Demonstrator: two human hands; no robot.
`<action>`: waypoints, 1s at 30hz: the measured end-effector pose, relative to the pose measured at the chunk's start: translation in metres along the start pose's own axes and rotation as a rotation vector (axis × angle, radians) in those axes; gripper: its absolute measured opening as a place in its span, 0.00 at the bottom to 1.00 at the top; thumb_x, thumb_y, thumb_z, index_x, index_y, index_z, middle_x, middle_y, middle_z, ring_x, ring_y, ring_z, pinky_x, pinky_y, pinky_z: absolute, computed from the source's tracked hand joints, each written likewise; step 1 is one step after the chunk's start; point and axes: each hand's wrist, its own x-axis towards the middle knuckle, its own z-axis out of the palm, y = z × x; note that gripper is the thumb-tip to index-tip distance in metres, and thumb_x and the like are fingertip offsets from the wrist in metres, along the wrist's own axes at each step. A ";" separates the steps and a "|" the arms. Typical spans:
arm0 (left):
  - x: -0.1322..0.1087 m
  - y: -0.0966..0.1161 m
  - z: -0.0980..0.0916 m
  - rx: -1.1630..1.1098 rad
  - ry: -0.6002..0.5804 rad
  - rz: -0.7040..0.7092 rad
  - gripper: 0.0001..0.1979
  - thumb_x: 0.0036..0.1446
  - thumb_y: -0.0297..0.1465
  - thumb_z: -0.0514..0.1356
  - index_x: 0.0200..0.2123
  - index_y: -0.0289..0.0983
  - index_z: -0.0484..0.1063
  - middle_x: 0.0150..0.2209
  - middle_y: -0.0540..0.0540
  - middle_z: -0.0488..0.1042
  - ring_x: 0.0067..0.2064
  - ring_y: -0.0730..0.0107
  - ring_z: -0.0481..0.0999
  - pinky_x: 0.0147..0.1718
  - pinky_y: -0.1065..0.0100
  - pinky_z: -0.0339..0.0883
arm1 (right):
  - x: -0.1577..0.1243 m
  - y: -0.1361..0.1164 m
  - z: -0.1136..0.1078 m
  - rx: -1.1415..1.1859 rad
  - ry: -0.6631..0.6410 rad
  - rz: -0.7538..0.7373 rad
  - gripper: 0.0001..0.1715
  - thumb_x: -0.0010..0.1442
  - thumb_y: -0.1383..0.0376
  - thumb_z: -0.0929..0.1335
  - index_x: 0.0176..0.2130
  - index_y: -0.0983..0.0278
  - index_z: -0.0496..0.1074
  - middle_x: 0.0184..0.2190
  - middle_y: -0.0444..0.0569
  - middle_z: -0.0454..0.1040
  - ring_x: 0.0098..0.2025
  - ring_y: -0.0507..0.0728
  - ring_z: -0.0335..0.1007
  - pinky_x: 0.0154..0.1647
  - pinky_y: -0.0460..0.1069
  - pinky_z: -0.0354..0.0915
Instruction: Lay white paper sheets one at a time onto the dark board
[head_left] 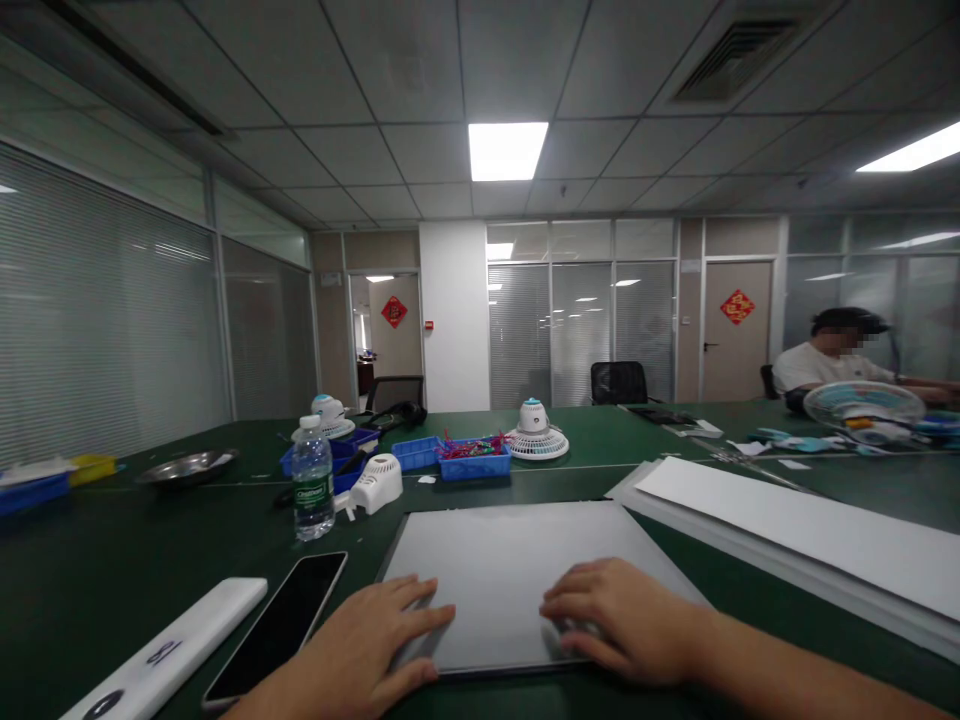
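Observation:
A white sheet or thin board [495,540] with a dark border lies flat on the green table in front of me. My left hand [375,640] rests on its left edge, fingers spread and pointing right. Over its right part is my right hand [622,620], with the fingers bent inward. A pale, blurred shape shows beneath that palm; its kind is hidden. Left of my left hand lies a phone [281,625] with a dark screen. Beside the phone is a long white case [172,650] marked with dark characters.
A water bottle [312,480] stands beyond the phone, near a white plastic housing [379,483]. Blue bins [474,468] hold red wires. Fan parts [534,430] stand farther back. White boards [810,530] are stacked at right. A person [825,360] sits at the far right.

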 end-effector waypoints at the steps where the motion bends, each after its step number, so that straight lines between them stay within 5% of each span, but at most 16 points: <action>1: 0.000 0.001 -0.003 -0.013 -0.032 -0.022 0.27 0.62 0.43 0.62 0.63 0.59 0.63 0.62 0.48 0.72 0.58 0.52 0.76 0.51 0.52 0.74 | -0.011 0.019 -0.003 -0.011 0.005 0.048 0.23 0.70 0.57 0.59 0.59 0.58 0.71 0.53 0.51 0.78 0.53 0.59 0.74 0.56 0.55 0.67; 4: 0.000 0.002 -0.010 -0.038 -0.112 -0.054 0.26 0.63 0.44 0.60 0.64 0.60 0.62 0.63 0.47 0.71 0.60 0.50 0.75 0.52 0.46 0.73 | -0.059 0.095 0.000 -0.207 0.119 0.377 0.27 0.70 0.57 0.58 0.62 0.61 0.70 0.62 0.57 0.71 0.64 0.64 0.64 0.66 0.63 0.57; 7: 0.001 0.001 -0.011 -0.037 -0.131 -0.037 0.27 0.63 0.44 0.60 0.64 0.58 0.62 0.63 0.46 0.71 0.60 0.50 0.74 0.52 0.47 0.72 | -0.118 0.163 0.013 -0.327 0.089 0.889 0.36 0.65 0.52 0.62 0.68 0.61 0.61 0.72 0.57 0.54 0.73 0.66 0.45 0.70 0.63 0.47; 11: 0.004 -0.002 -0.004 -0.050 -0.091 -0.007 0.27 0.62 0.43 0.62 0.64 0.57 0.64 0.62 0.47 0.73 0.59 0.51 0.76 0.52 0.50 0.73 | -0.170 0.203 0.028 -0.276 0.054 1.214 0.42 0.67 0.48 0.56 0.66 0.74 0.62 0.62 0.74 0.66 0.64 0.78 0.62 0.57 0.73 0.60; 14: 0.008 -0.002 0.003 -0.126 -0.119 -0.057 0.29 0.63 0.47 0.59 0.66 0.58 0.59 0.67 0.47 0.65 0.65 0.47 0.68 0.58 0.44 0.67 | -0.177 0.211 0.031 -0.231 0.027 1.264 0.38 0.69 0.48 0.56 0.65 0.70 0.65 0.58 0.68 0.72 0.58 0.73 0.70 0.53 0.67 0.66; 20: 0.012 0.004 0.006 -0.261 -0.327 -0.310 0.38 0.61 0.61 0.50 0.70 0.59 0.45 0.74 0.50 0.41 0.73 0.43 0.37 0.67 0.34 0.37 | -0.166 0.211 0.028 -0.230 -0.020 1.278 0.21 0.68 0.53 0.66 0.52 0.65 0.72 0.49 0.54 0.76 0.47 0.60 0.75 0.48 0.59 0.71; 25: 0.014 0.007 0.003 -0.325 -0.379 -0.354 0.40 0.60 0.62 0.48 0.70 0.57 0.43 0.74 0.51 0.36 0.73 0.46 0.35 0.69 0.37 0.35 | -0.157 0.197 0.023 -0.273 0.057 1.270 0.17 0.68 0.57 0.66 0.47 0.66 0.76 0.44 0.56 0.78 0.45 0.61 0.75 0.45 0.57 0.70; 30: 0.013 0.006 0.008 -0.327 -0.379 -0.344 0.40 0.61 0.61 0.47 0.71 0.55 0.41 0.74 0.50 0.34 0.73 0.48 0.34 0.69 0.38 0.34 | -0.146 0.173 0.009 -0.286 0.223 1.201 0.24 0.69 0.55 0.59 0.45 0.62 0.80 0.41 0.58 0.81 0.43 0.65 0.77 0.38 0.54 0.65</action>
